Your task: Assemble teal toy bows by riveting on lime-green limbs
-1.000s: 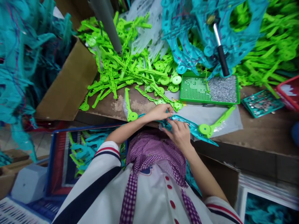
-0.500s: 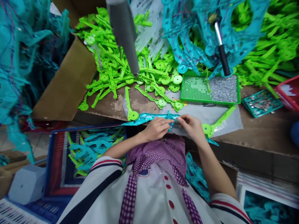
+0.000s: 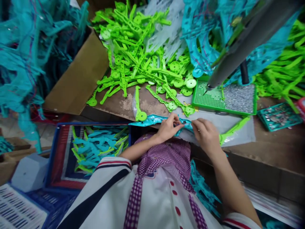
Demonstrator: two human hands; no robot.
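Observation:
A long turquoise plastic part lies across the table's front edge, just beyond my hands. My left hand is over its middle, thumb and forefinger pinched together. My right hand is closed at the part's right side, its fingertips pinched. Between the fingertips runs a thin, faint line that looks like a wire; its ends are hidden. A bright green arm-shaped piece with a round end touches the part's left side. Another green piece lies beyond my right hand, partly covered by it.
A grey hanging screwdriver slants over a green basket of small metal pieces. Heaps of green pieces and turquoise parts cover the back. A cardboard box stands left, above a blue-rimmed crate. A small teal tray sits right.
My hands have moved slightly apart, and my left fingers are now more curled. The hanging screwdriver has swung right, over the green basket. The whole view has shifted a little.

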